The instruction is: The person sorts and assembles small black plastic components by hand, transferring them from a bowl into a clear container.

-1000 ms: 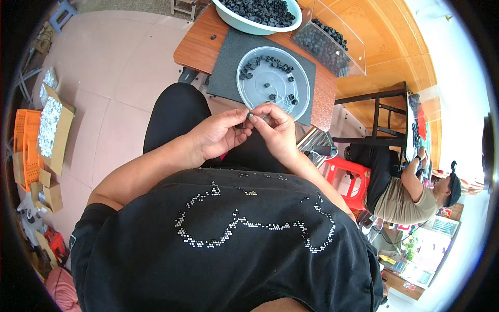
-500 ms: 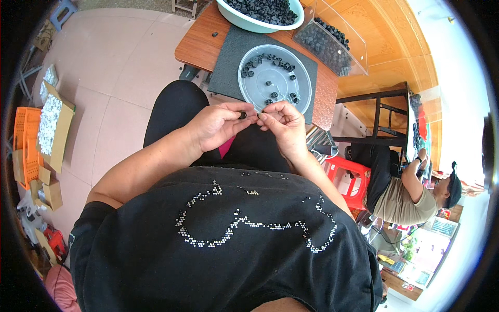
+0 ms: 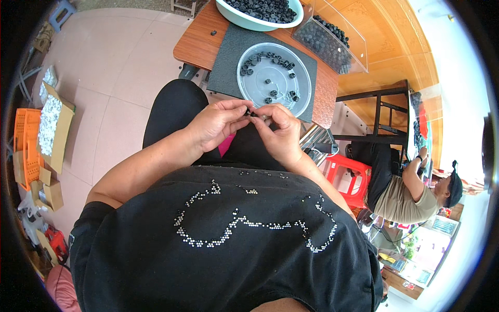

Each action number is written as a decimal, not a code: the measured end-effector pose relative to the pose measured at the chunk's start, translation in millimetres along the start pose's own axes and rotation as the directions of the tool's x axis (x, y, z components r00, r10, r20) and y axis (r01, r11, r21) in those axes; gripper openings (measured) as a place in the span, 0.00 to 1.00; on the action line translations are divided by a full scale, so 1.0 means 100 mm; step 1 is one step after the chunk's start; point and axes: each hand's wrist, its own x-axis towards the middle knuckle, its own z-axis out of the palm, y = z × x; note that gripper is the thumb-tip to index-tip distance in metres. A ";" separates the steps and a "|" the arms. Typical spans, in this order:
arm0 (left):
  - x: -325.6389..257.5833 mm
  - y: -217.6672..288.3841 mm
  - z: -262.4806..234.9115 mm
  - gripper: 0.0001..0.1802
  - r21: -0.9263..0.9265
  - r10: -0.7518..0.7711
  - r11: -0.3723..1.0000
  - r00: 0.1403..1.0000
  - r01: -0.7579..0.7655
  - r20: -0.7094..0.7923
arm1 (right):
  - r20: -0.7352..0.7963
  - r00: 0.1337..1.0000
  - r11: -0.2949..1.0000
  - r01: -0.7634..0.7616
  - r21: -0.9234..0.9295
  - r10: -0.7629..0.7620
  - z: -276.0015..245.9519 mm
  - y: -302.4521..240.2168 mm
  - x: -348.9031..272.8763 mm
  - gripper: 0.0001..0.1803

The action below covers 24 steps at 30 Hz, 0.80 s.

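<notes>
Above my lap, my left hand (image 3: 217, 125) pinches a small black round plastic part (image 3: 248, 112) between its thumb and fingers. My right hand (image 3: 280, 134) meets it from the other side, fingertips closed at the same part; whether they hold a second small piece is hidden. Just beyond the hands stands a clear round plastic tub (image 3: 260, 89) with several black parts scattered in it. It rests on a dark grey mat (image 3: 224, 70) on the brown wooden table (image 3: 195, 46).
A pale teal basin (image 3: 244, 23) heaped with black parts and a clear box (image 3: 356, 54) of similar parts stand at the table's back. One loose part (image 3: 213, 33) lies on the wood. To the right are a red stool (image 3: 340, 174) and a seated person (image 3: 408, 195).
My right hand has shifted left and its fingertips have come up against the black part in my left hand. The left fingers have closed in a little.
</notes>
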 end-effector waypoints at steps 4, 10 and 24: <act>0.02 -0.03 0.02 0.14 0.031 -0.001 1.000 0.999 0.002 -0.046 | -0.015 0.997 0.997 0.078 -0.022 -0.078 0.03 0.04 0.01 0.09; -0.01 -0.02 0.03 0.15 0.063 0.005 0.998 1.000 -0.007 0.028 | -0.005 0.996 0.995 0.087 -0.055 -0.087 0.07 0.07 0.02 0.10; -0.02 0.02 0.04 0.13 -0.018 0.035 0.999 0.997 -0.034 0.067 | -0.057 0.997 0.998 0.048 0.048 -0.046 0.06 0.09 -0.02 0.10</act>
